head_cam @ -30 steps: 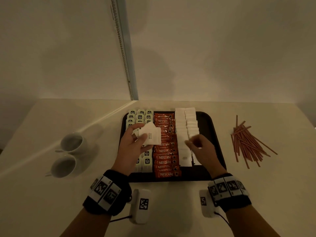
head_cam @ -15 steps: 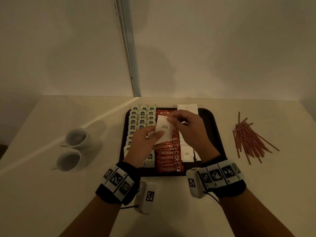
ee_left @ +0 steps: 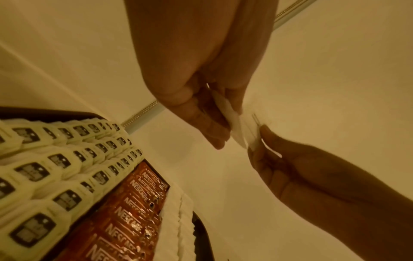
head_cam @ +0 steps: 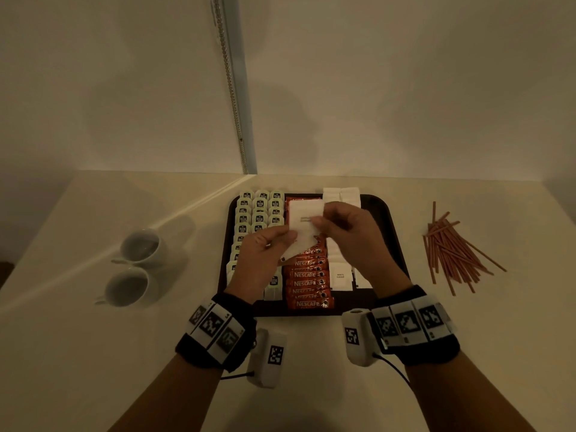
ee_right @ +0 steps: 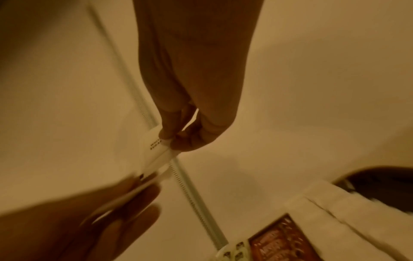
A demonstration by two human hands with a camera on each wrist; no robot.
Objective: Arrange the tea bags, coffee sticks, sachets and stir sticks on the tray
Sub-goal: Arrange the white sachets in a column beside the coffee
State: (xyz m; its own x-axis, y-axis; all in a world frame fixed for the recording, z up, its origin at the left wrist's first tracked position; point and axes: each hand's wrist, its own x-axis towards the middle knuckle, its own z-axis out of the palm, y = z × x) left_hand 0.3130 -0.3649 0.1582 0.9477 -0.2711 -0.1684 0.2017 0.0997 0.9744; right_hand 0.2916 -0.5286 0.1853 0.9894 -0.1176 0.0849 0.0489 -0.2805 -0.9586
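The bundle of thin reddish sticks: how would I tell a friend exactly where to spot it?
Start at the dark tray in the middle of the pale table, then look to its right. There, lying loose on the table and off the tray, is the heap of stir sticks. Unlike the flat packets in rows on the tray, they are long, thin, reddish and crisscrossed.
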